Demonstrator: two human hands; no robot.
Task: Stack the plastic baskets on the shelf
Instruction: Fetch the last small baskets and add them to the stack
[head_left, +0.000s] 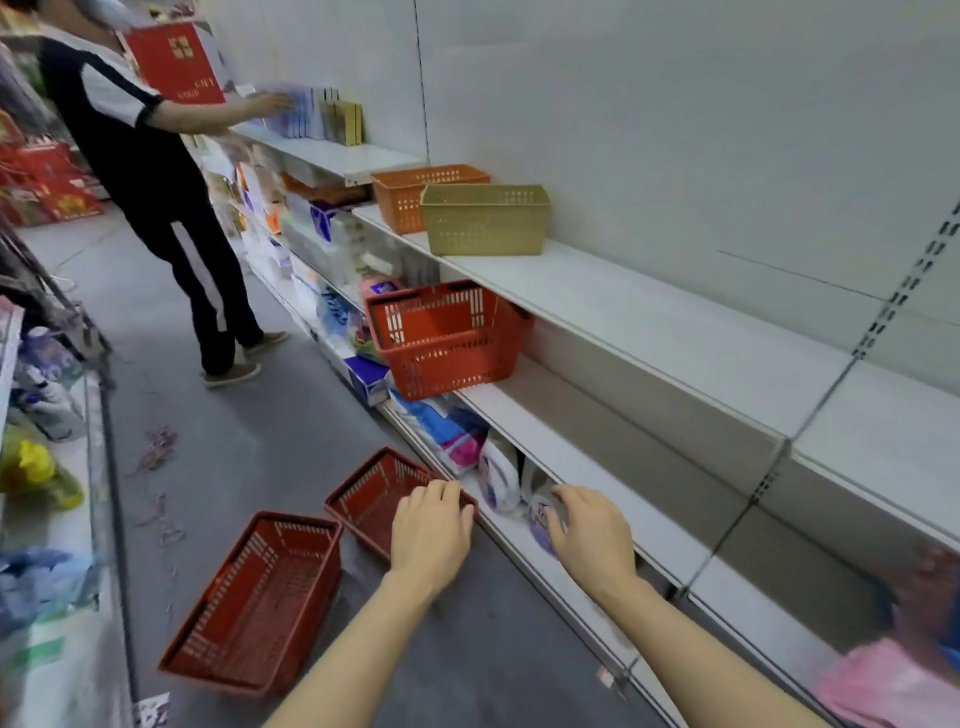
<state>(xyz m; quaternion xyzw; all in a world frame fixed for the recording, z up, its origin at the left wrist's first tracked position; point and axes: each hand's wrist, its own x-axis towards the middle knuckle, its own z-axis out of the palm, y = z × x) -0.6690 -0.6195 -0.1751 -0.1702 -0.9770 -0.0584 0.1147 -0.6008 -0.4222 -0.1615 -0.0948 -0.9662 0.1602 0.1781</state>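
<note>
Two red plastic baskets lie on the grey floor: one near me at the left (254, 603), the other (374, 493) close to the shelf base. My left hand (431, 525) hovers over the near corner of that second basket, fingers curled, and I cannot tell whether it touches it. My right hand (592, 530) is held out with fingers apart, holding nothing, in front of the low shelf. A third red basket (447, 338) sits on the middle shelf (597, 467), jutting over its edge. An orange basket (410, 195) and a beige basket (485, 221) stand side by side on the upper shelf (675, 322).
A person (156, 171) in dark clothes stands further down the aisle, reaching to boxes on a high shelf. Packaged goods (457, 431) fill the low shelves under the red basket. Bottles and bags (41, 395) line the left-hand rack. A pink item (893, 680) lies at bottom right.
</note>
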